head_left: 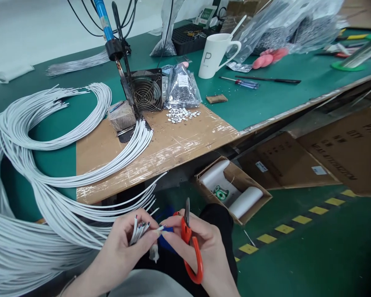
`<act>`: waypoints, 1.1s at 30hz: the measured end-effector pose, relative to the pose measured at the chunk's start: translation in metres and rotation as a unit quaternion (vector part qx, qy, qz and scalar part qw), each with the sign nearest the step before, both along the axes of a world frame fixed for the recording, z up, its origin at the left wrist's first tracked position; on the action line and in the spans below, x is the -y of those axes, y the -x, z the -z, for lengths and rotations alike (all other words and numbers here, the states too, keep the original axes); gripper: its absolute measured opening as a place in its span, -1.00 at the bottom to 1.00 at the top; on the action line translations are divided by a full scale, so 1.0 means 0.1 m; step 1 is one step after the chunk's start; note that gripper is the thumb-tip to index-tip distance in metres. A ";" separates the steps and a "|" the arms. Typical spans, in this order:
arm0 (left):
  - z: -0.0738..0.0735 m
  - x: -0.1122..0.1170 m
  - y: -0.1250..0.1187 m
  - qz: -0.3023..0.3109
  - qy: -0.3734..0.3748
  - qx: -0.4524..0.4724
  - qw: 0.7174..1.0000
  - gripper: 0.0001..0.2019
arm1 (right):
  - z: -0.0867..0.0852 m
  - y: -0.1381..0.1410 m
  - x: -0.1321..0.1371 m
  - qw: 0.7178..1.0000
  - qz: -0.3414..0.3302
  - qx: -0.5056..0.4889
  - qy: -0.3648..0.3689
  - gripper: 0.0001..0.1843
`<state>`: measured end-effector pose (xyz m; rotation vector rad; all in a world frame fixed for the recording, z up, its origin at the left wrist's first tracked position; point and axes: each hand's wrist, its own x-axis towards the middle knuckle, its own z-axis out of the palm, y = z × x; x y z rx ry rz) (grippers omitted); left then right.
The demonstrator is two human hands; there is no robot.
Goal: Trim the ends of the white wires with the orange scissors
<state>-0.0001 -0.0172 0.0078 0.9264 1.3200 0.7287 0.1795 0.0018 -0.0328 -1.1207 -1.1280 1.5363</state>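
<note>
My left hand (128, 241) is closed round a small bunch of white cable ends (138, 232), some showing coloured wire tips. One cable end (160, 228) sticks out toward the right, between the fingertips of both hands. My right hand (200, 243) has red-handled scissors (186, 232) hooked in it, blades pointing up, while its thumb and forefinger meet at that cable end. Whether the right fingertips grip the cable or only touch it, I cannot tell. Long white cables (64, 210) sweep from the left over the table edge to just above my left hand.
A soldering iron (106, 24) on a stand and a small fan (146, 90) stand on a cardboard sheet (173, 142). Small metal parts (181, 114) lie beside a bag (183, 86). Further back is a white mug (213, 55). An open carton (253, 206) sits below the table edge.
</note>
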 end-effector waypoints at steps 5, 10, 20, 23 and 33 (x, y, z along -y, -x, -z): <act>0.06 0.03 0.01 0.022 0.000 -0.019 1.000 -0.64 | 0.06 -0.01 0.01 0.998 -0.016 0.016 -0.058 -0.96; 0.05 0.04 0.02 0.028 0.004 -0.016 0.999 -0.64 | 0.10 0.03 0.06 0.995 0.025 0.009 -0.093 -0.90; 0.05 0.08 -0.05 -0.018 -0.017 -0.041 0.999 -0.64 | 0.15 0.18 0.01 0.971 0.190 -0.145 0.017 -0.50; 0.07 0.09 -0.08 -0.044 -0.039 -0.073 0.996 -0.66 | 0.04 0.13 0.02 0.980 0.173 -0.084 0.047 -0.54; 0.14 0.11 -0.12 -0.039 -0.102 -0.122 0.987 -0.70 | -0.07 0.23 0.15 0.987 0.151 0.010 0.059 -0.57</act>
